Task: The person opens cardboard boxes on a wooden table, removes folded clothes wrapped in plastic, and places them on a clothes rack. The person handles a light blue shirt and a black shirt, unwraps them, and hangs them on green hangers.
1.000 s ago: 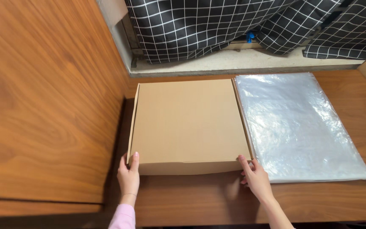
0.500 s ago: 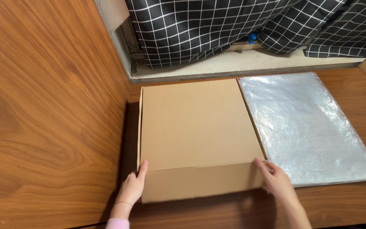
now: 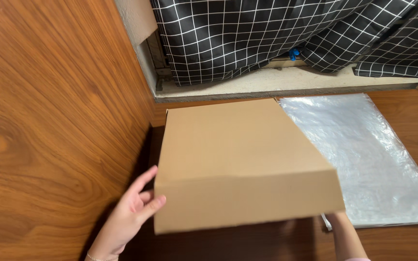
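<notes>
Two hands on one flat brown cardboard box [image 3: 240, 159], near edge raised and tilted toward the camera. Left of the grip: tall wooden panel [image 3: 49, 121], close beside the box's left side. Left hand [image 3: 129, 212]: fingers spread against the near left corner, thumb on the front wall, holding, not wrapped round. Right hand [image 3: 337, 223]: mostly hidden under the near right corner, only the wrist showing; grip state impossible to tell. Right of the grip: clear plastic bag [image 3: 368, 154], flat on the wooden table [image 3: 412, 246], its left edge under the box. Beyond: black checked cloth [image 3: 247, 34]. Handling note, as judgement: equal support at both corners, box kept level, clear of panel and bag.
</notes>
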